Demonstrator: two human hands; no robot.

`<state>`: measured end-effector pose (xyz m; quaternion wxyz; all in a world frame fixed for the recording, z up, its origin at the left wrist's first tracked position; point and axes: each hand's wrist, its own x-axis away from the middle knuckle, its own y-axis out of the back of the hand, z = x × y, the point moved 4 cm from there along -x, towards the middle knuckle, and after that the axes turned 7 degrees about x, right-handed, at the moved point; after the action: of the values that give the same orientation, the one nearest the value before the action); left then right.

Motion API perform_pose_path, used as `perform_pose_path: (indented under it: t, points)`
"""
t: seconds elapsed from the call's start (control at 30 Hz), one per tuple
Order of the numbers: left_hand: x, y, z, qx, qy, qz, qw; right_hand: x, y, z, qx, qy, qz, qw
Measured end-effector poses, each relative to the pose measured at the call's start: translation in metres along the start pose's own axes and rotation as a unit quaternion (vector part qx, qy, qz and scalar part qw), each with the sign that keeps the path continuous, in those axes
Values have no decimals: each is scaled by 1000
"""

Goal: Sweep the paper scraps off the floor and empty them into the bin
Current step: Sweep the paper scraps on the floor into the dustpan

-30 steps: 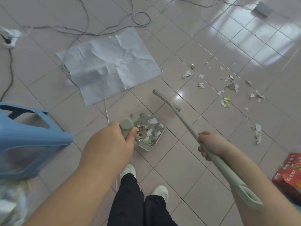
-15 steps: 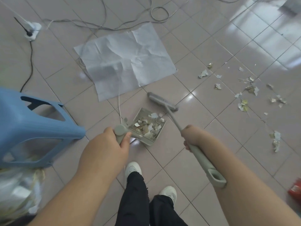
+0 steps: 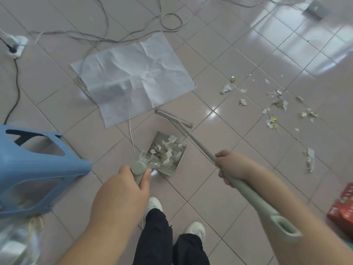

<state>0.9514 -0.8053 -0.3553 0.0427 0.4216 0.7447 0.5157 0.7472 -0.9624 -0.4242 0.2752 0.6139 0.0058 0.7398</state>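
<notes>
- We see the blue stool point(image 3: 38, 169) cut off at the left edge.
- We see the red box point(image 3: 342, 209) cropped on the right.
- We cannot make out the blurred bag point(image 3: 17, 243).

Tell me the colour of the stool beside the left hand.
Light blue; the stool shows at the left of the head view.

No legible text, label, brand or number anywhere in frame. Red box point(image 3: 342, 209) at lower right edge carries pale printed markings, too blurred to read. Scattered scraps point(image 3: 273, 121) at right: print, if any, indistinguishable.
</notes>
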Motion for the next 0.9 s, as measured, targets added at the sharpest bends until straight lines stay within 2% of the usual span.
perform_pose_path:
  t: [0.13,0.3,0.4,0.57,0.9]
  points:
    - [0,1,-3,-4,-3,3,1000,-28,-41,10,19,-24,24,999]
    - [-9,6,-6,32,3,23,999,6,-61,-5,29,-38,79,996]
    - [-16,10,-17,44,-12,40,998,26,-44,-13,16,-43,92,995]
    - [-26,12,-44,45,-48,69,995,35,-5,-26,-32,-50,68,996]
    - [-68,-32,-153,17,-137,44,989,-1,98,-65,-129,-47,10,990]
